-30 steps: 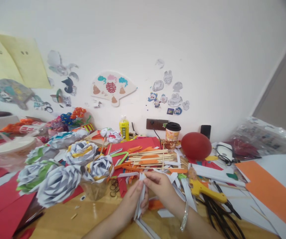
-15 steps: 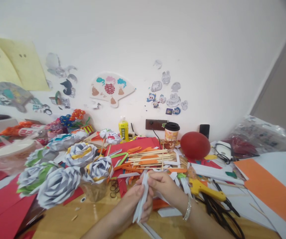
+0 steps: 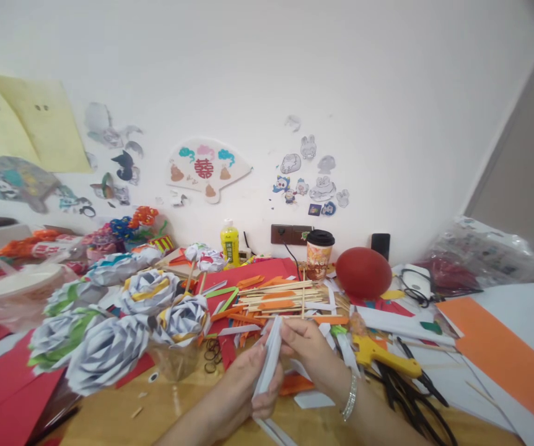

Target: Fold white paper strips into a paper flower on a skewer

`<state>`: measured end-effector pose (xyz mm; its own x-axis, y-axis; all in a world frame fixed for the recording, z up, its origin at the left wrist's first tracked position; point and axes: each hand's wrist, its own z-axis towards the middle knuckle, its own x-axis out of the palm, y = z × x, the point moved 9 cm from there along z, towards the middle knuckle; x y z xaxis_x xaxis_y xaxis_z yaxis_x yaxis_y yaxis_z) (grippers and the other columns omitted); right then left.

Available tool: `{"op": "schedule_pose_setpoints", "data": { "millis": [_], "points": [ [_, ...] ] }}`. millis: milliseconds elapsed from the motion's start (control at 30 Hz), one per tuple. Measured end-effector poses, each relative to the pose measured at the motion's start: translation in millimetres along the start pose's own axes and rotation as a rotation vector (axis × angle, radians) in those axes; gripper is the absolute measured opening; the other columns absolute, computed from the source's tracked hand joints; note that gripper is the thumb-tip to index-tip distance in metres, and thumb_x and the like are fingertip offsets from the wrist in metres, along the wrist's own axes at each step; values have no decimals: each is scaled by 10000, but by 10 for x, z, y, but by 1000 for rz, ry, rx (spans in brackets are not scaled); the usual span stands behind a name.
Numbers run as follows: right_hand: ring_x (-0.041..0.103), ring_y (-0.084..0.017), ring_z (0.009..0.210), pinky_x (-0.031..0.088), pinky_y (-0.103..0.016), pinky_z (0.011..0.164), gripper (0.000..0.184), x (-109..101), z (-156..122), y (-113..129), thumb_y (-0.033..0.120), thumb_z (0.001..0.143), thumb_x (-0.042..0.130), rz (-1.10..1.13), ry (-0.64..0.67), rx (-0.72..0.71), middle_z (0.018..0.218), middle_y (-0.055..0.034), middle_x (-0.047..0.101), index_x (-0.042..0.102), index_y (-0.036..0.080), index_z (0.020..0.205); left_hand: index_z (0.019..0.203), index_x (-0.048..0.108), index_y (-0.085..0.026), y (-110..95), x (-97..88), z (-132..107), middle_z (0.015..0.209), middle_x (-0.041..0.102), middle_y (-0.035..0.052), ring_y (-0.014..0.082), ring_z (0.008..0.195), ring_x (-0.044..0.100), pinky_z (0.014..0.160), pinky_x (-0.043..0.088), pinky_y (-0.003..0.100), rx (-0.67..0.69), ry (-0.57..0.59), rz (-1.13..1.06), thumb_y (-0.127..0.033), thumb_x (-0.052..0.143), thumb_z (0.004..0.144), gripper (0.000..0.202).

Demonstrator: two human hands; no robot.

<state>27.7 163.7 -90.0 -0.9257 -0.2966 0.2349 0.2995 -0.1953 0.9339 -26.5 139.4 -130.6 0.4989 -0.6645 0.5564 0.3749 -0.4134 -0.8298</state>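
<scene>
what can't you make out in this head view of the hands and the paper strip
Head view:
- paper strip: the lower part is hidden by the left hand, and the folds are blurred.
- right hand: the forearm is cut off by the bottom edge.
- scissors: partly cut off by the bottom edge.
- cup: the print is too small to read.

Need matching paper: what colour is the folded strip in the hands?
White; the folded strip shows best in the head view.

Folded white paper strip (image 3: 268, 359), upright, pinched between both hands' fingers (image 3: 258, 362).
</scene>
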Motion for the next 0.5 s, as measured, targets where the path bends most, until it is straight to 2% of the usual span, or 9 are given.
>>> {"op": "schedule_pose_setpoints", "data": {
  "millis": [100, 200, 333, 500],
  "points": [
    [377, -78, 498, 345, -221, 544, 348, 6, -9, -20, 450, 795, 531, 28, -1, 26, 563, 21, 457, 649, 124, 832, 896, 516, -177, -3, 37, -2, 553, 464, -54, 24, 312, 305, 301, 307, 144, 6, 43, 6, -514, 474, 786, 357],
    [412, -95, 505, 368, -234, 564, 362, -7, -4, -39, 463, 786, 537, 35, -2, 18, 515, 27, 446, 648, 122, 837, 878, 519, -177, 21, 6, 10, 529, 416, -77, 14, 313, 255, 290, 292, 130, -5, 19, 30, -499, 504, 776, 338],
    [393, -87, 489, 350, -220, 536, 377, -45, 7, -68, 485, 782, 529, -16, -37, 4, 515, 33, 438, 648, 130, 819, 833, 503, -173, 55, -124, 35, 501, 387, -87, 19, 332, 241, 299, 290, 132, 34, -93, 99, -551, 541, 722, 395],
    [461, -115, 571, 390, -241, 598, 387, 17, 0, 98, 467, 822, 471, -238, -11, -90, 573, 11, 477, 663, 137, 759, 761, 483, -171, 103, -286, 28, 399, 355, -102, 24, 291, 221, 289, 225, 132, 64, -250, 225, -664, 472, 683, 499]
  ]
}}
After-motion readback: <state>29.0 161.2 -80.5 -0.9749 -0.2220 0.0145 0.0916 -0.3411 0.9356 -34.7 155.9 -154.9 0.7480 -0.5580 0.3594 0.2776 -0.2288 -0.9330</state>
